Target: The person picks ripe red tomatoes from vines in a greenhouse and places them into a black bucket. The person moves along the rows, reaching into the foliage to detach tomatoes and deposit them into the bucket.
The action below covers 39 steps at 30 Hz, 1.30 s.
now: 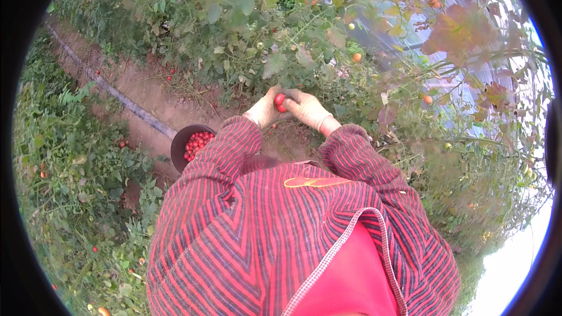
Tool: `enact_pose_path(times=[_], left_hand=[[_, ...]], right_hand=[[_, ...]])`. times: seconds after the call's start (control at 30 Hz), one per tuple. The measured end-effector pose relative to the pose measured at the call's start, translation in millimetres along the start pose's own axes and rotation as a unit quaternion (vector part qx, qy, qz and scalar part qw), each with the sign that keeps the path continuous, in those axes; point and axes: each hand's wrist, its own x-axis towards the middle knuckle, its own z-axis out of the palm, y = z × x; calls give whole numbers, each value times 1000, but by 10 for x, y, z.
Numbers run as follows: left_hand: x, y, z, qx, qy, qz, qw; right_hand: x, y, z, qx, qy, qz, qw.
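Observation:
Both of my hands wear pale work gloves and meet in front of the tomato plants (246,48). Two red tomatoes (279,99) show between them. My left hand (265,108) cups the tomatoes from the left side. From the right, my right hand (307,108) closes in, its thumb against the fruit and its fingers partly hidden behind. Whether more fruit lies inside the palms is hidden. Below my left forearm stands a dark round bucket (178,148), holding many small red tomatoes (197,144); my sleeve covers part of it.
A grey irrigation hose (131,104) runs along the bare soil path (145,85) to the bucket. Low plants (83,175) border the left. Transparent plastic sheeting (395,13) rises behind foliage at upper right. A large leaf (459,30) hangs near the camera. Some fruit (169,78) lies on the ground.

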Motion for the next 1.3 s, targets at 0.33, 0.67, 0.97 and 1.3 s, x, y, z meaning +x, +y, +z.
enact_pose_path(times=[0.33, 0.67, 0.97, 1.3], left_hand=[[-1356, -1152, -477, 59, 151, -135, 978], [-2273, -2133, -796, 45, 288, -352, 889], [-771, -479, -1155, -119, 334, -112, 928], [476, 2956, -1373, -82, 227, 195, 951]], right_hand=[[362, 58, -766, 140, 292, -32, 946], [548, -998, -2056, 4, 585, -164, 795], [1273, -1135, -2637, 131, 493, -125, 851], [1235, -844, -2270, -37, 493, -182, 850]])
